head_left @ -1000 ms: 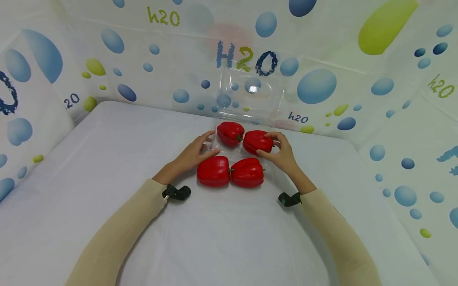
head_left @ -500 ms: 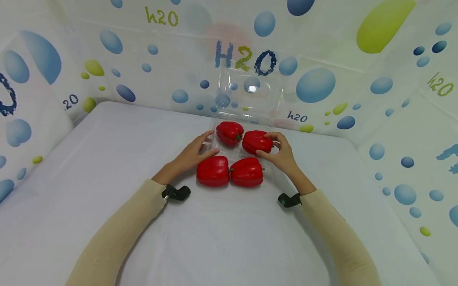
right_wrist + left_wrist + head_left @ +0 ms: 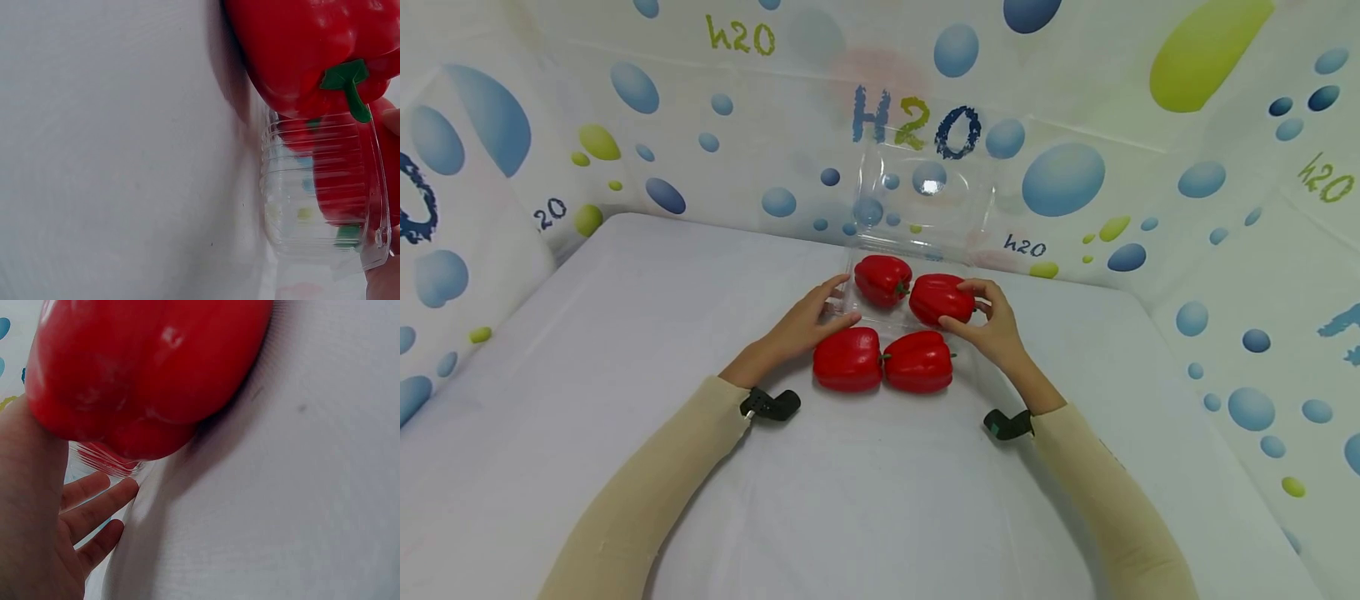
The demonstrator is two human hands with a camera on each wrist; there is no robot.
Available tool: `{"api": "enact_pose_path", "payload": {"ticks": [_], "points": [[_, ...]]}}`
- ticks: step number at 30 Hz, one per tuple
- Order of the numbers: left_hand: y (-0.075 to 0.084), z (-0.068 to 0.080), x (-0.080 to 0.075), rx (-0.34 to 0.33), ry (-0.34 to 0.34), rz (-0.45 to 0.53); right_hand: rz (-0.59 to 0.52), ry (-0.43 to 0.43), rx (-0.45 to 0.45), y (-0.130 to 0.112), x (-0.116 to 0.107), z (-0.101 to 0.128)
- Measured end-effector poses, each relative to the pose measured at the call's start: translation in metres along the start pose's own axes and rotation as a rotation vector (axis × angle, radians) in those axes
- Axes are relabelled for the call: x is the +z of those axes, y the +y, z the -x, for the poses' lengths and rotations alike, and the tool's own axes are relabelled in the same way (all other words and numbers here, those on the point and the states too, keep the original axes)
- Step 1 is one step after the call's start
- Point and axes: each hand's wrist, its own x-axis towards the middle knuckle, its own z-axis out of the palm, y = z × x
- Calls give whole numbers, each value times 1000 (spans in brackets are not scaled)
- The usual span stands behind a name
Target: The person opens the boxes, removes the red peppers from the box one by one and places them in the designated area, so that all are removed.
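Note:
A clear plastic clamshell container [image 3: 872, 320] stands at the back of the table with two red bell peppers inside. My right hand [image 3: 996, 325] grips the right-hand pepper [image 3: 936, 298], thumb in front and fingers behind. Beside it in the container lies the other pepper [image 3: 880, 279]. My left hand [image 3: 805, 321] is at the container's left side, fingers extended and spread in the left wrist view, its thumb just above a front pepper [image 3: 847, 362]. Another pepper [image 3: 919, 362] lies to the right of that one. In the right wrist view, a green stem [image 3: 353, 87] shows on the near pepper.
The container's clear lid [image 3: 962, 200] stands raised behind it, against the patterned backdrop [image 3: 820, 100]. White cloth [image 3: 880, 500] covers the table. A dark wrist camera [image 3: 775, 406] sits on the left wrist, and another camera [image 3: 1006, 423] on the right.
The pepper in my right hand has shifted very slightly to the right along with the fingers. My left hand, the container and the other peppers have stayed in place.

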Motion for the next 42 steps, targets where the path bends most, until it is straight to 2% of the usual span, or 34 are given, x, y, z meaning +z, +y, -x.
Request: {"api": "enact_pose_path", "payload": {"ticks": [8,17,24,26,42], "points": [[1,0,0,4,0,1,-15,33,-11,-3,-2,1],[2,1,-1,2,-1,7,-19,32,27,-10,-4,2],[3,2,-1,3,1,2,-25,50,10,-42,-6,12],[3,1,-1,5,-1,4,-38,60,7,-44,-6,13],[1,0,-1,5,-6,-3,-113,115,-49,-40,-7,16]]}}
